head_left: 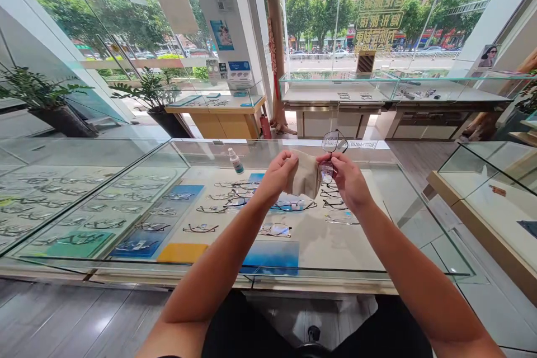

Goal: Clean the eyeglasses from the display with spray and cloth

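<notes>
Above the glass display case (348, 246), my left hand (282, 174) pinches the left side of a beige cleaning cloth (305, 174), which hangs down between my hands. My right hand (349, 178) grips a pair of thin-framed eyeglasses (334, 142) held on end, one lens up and the other low beside the cloth. The cloth's right edge reaches the right fingertips; whether they also hold it I cannot tell. A small spray bottle (235, 161) with a white top stands on the case, left of my left hand. Another pair of eyeglasses (293, 205) lies below the cloth.
Several rows of eyeglasses (200, 228) fill the case, with a yellow card (181, 252) and a blue card (272, 256) near its front edge. Another glass case (486, 196) stands to the right. Potted plants (157, 100) and more cases (335, 89) line the windows.
</notes>
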The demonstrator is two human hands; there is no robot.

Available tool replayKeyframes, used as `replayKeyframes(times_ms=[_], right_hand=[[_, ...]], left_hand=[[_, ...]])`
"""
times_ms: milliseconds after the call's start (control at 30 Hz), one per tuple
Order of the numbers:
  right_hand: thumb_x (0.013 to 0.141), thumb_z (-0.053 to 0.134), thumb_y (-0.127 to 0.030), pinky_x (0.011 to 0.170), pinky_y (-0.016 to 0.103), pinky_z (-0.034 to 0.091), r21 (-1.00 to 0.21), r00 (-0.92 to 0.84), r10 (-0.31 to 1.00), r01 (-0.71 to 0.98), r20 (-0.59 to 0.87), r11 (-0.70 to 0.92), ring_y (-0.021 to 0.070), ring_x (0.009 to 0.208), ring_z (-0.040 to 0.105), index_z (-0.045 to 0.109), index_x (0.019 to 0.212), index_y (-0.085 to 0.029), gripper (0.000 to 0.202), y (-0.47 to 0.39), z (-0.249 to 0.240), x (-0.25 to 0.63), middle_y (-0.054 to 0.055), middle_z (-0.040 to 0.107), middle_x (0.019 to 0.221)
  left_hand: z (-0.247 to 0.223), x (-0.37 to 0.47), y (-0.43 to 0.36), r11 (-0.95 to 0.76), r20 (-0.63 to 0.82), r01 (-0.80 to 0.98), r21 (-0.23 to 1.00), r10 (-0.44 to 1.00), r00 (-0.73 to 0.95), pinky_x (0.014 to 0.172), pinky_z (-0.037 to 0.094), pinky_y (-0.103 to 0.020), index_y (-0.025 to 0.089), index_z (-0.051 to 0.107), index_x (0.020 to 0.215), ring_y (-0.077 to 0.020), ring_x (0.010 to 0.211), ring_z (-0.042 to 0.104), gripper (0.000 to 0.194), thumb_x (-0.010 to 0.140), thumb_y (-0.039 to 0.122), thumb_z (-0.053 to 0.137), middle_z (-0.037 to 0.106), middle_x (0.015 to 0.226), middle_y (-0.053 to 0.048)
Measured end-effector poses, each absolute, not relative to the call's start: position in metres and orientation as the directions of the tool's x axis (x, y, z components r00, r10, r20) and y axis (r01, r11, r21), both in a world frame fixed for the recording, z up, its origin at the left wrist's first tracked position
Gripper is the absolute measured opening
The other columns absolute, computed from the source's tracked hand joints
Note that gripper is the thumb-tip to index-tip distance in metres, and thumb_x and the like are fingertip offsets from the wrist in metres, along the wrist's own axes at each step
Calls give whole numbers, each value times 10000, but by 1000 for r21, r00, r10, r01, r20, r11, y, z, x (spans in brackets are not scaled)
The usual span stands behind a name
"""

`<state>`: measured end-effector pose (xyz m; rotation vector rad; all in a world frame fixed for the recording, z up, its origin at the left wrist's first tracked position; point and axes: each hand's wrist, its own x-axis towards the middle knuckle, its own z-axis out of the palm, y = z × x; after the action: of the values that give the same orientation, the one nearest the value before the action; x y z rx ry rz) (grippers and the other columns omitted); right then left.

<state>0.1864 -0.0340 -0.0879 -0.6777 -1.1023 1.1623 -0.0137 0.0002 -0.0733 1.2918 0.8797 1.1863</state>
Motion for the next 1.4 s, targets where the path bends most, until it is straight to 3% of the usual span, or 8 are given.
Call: replayKeyframes(times_ms=[167, 400, 500, 767, 1133, 1400], right_hand=[[923, 746, -399, 1008, 334, 518, -881, 47, 953, -371, 298, 293, 214, 1098, 673, 860, 953, -291, 160, -35, -91, 186, 11, 817, 1130], [919, 754, -399, 1038, 345, 475, -900, 63, 958, -328, 281, 285, 229, 1236, 645, 862, 946, -305, 146, -30, -96, 190, 5, 804, 1176], [938, 747, -417, 1050, 367, 465, -915, 26, 963, -307, 269, 263, 230, 1185, 656, 858, 947, -299, 163, -31, -99, 191, 8, 801, 1149], [933, 745, -462, 1026, 398, 464, -944, -51, 959, -197, 280, 266, 234, 1057, 659, 840, 945, -287, 200, -36, -99, 184, 23, 811, 1052], [898, 764, -504, 1033, 399, 502, -960, -26, 966, -117, 259, 254, 236, 1064, 664, 824, 930, -273, 241, -39, -96, 181, 30, 802, 1041], [911, 755, -506, 1020, 400, 504, -956, 0, 961, -101, 276, 275, 240, 1073, 668, 825, 945, -274, 245, -38, -93, 182, 32, 804, 1040]], left_hand=[[-82, -3, -14, -108, 189, -278, 955, 939, 287, 528, 341, -208, 221, 529, 909, -81, 562, 430, 548, 817, 603, 912, 505, 657, 80], [-80, -5, -12, -168, 248, -353, 920, 949, 193, 528, 346, -195, 217, 532, 907, -73, 588, 420, 419, 893, 455, 877, 526, 733, 54], [-79, -9, -7, -196, 255, -328, 924, 955, 148, 521, 352, -206, 225, 533, 926, -82, 589, 424, 380, 928, 449, 841, 517, 741, 47], [-86, -12, -1, -306, 341, -196, 932, 923, 181, 491, 162, -283, 258, 507, 943, -92, 509, 273, 475, 934, 617, 817, 391, 607, 81], [-86, -12, -6, -460, 465, -77, 885, 857, 221, 512, 203, -291, 266, 504, 959, -107, 510, 281, 486, 989, 688, 743, 392, 594, 87], [-90, -13, -2, -419, 418, -42, 907, 883, 211, 516, 234, -278, 264, 490, 966, -112, 516, 307, 457, 996, 649, 735, 410, 599, 85]])
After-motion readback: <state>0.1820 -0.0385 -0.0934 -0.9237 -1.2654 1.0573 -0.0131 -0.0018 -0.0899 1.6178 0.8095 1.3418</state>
